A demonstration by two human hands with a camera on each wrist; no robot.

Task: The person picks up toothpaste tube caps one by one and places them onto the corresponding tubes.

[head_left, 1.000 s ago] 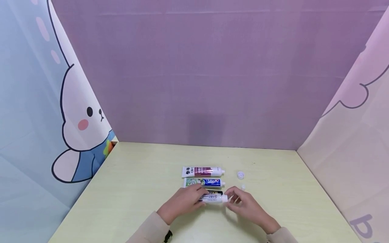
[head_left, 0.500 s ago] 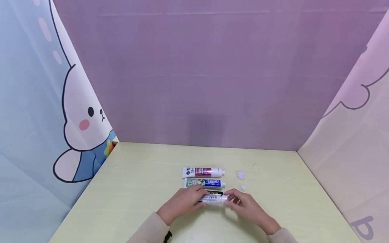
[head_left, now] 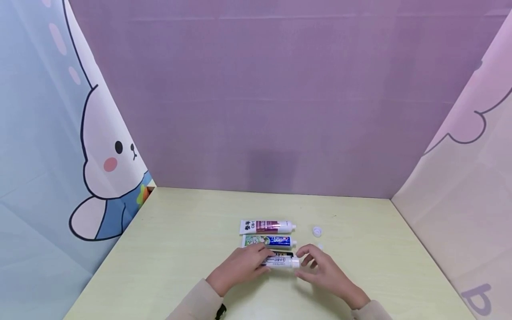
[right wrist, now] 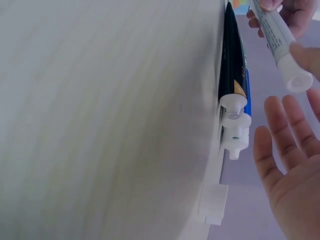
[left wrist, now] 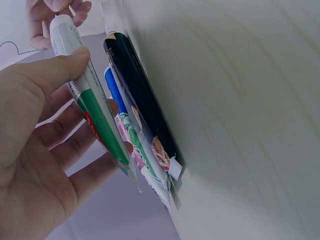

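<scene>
Clearly, I am pinching the white-and-green toothpaste tube (head_left: 280,262) in my left hand (head_left: 243,264), thumb on one side and fingers behind, and I am holding it up off the tabletop (head_left: 192,231). Its screw cap (head_left: 296,262) is sitting on the end, though whether it is loose or tight I cannot tell. My right hand (head_left: 325,273) is hovering around that end with thumb and fingers spread, pinching nothing; whether the thumb is touching the cap I cannot tell either.

Just beyond, the black toothpaste tube (right wrist: 231,65) is lying on the tabletop, partly covered from above by my left hand and the tube in it, and the right wrist view is showing its bare nozzle. Past that, the blue-and-green toothpaste tube (head_left: 278,241) is lying alongside, its nozzle bare too. To the right of it, a small white cap (head_left: 320,246) is resting near my fingers, partly hidden. Farthest off, the maroon-and-white toothpaste tube (head_left: 272,226) is pointing its uncovered nozzle toward a larger white cap (head_left: 317,231).

So, by my judgement, the uncapping is looking done on three tubes and not yet done on the one that I am gripping.
</scene>
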